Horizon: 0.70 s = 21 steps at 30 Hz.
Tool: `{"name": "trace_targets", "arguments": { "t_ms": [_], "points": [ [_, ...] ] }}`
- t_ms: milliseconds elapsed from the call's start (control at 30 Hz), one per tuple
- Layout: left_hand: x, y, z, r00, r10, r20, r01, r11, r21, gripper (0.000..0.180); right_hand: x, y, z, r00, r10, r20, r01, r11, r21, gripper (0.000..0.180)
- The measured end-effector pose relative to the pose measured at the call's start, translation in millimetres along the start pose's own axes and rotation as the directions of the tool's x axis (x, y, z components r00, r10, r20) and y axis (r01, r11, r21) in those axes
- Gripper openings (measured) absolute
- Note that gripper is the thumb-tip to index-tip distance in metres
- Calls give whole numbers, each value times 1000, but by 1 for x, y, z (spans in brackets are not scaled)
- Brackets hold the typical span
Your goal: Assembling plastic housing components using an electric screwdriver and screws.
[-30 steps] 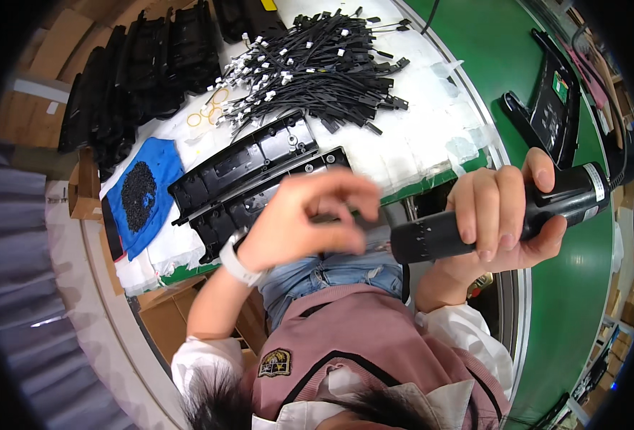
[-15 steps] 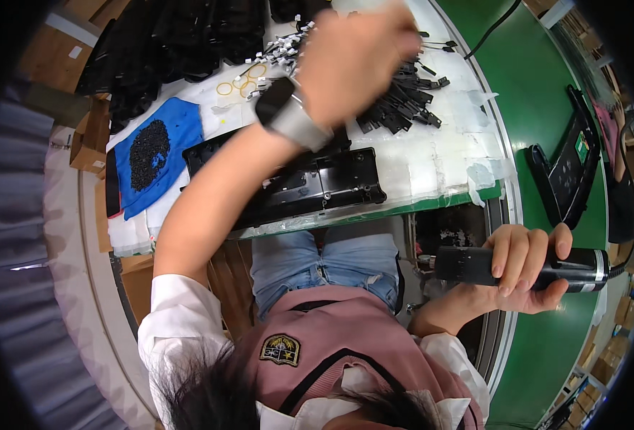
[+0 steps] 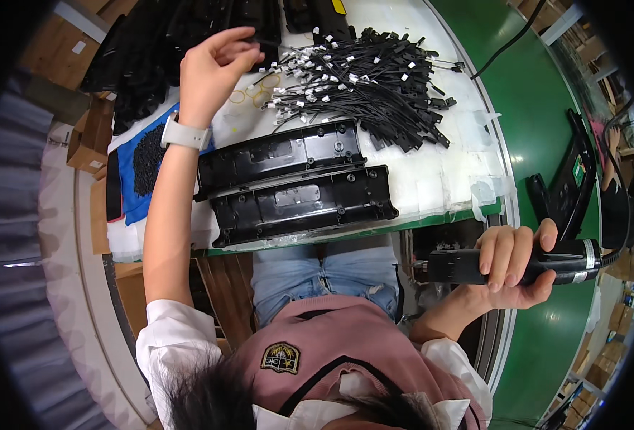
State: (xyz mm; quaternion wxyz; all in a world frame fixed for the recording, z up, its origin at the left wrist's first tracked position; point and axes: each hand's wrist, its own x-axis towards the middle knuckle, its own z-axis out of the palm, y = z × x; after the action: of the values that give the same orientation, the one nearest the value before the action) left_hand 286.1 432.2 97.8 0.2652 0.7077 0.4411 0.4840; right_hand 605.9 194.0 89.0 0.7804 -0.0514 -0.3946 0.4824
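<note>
- Head view, left hand: the left hand [image 3: 217, 72] is raised over the far left of the white-covered table [image 3: 442, 175], its fingers bent and the thumb near the fingertips; from where I stand, I cannot tell whether anything is pinched. A pale-strapped watch [image 3: 186, 134] encircles the wrist.
- Right hand: the right hand [image 3: 507, 261] is wrapped firmly around a black cylindrical tool [image 3: 453, 266], held level at the near right beyond the table's edge; a cord [image 3: 623, 236] leaves its right end.
- Table, near edge: two elongated black housings [image 3: 303, 203] lie side by side, hollow faces up.
- Table, far middle: a heap of black cables [image 3: 381, 82] with white connectors, yellow rings [image 3: 262, 96] just to its left.
- Table, left: small black pieces [image 3: 146, 163] rest on a blue cloth [image 3: 136, 212]; black mouldings [image 3: 141, 61] are stacked farther back.
- Right: a green surface [image 3: 557, 330] bears a black frame [image 3: 573, 175].
</note>
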Motion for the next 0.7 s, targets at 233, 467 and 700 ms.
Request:
{"name": "trace_targets", "arguments": {
  "t_ms": [233,467,700],
  "points": [
    [-7,3,-11,930,346,124,-318,585,746,11,5,15,11,999,34,10,-33,999,-43,35],
    [4,10,-12,931,-270,246,359,800,-481,16,9,21,20,998,48,45,-44,996,-78,35],
    [-2,-2,-7,958,-247,142,282,898,-338,21,12,29,27,995,80,65,-73,992,-106,35]
  ]
}}
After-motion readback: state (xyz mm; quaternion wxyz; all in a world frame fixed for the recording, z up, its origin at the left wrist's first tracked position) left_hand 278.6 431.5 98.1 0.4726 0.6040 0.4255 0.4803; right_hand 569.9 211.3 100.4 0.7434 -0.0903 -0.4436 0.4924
